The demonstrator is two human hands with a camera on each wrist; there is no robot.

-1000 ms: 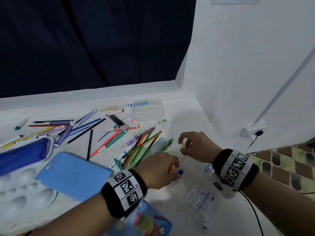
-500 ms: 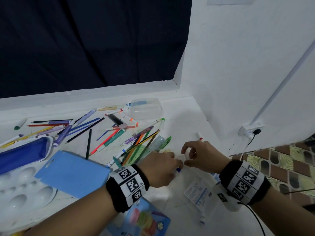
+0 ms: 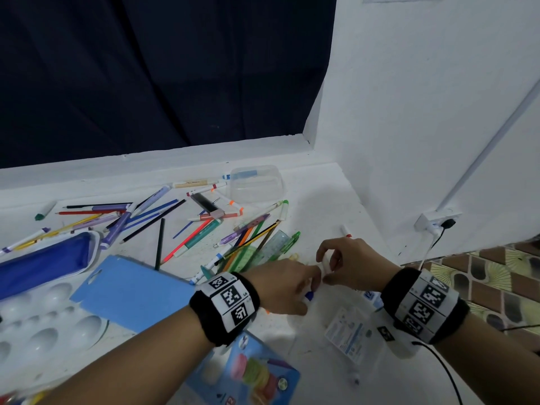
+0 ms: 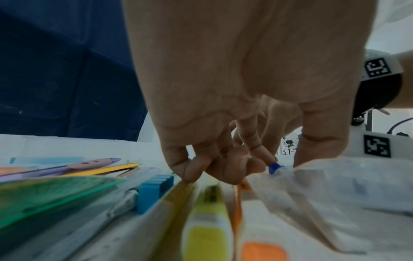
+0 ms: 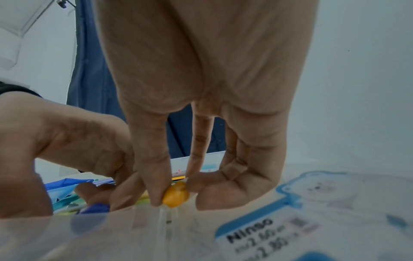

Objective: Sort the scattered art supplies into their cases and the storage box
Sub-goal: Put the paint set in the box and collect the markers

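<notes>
Orange-capped marker (image 5: 176, 194) pinched between right-hand fingers (image 5: 154, 180).

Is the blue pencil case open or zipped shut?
Open. The pencil case gapes wide, its white edge spread and the blue lining showing inside.

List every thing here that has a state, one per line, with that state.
Left hand: fingers curled round markers, grip closed.
Right hand: pinching a marker's orange cap.
Blue pencil case: open, lying flat.
Clear plastic box: whether lidded or upturned is unclear.
Plastic sleeve: flat under both hands.
Wall plug: plugged in.
</notes>
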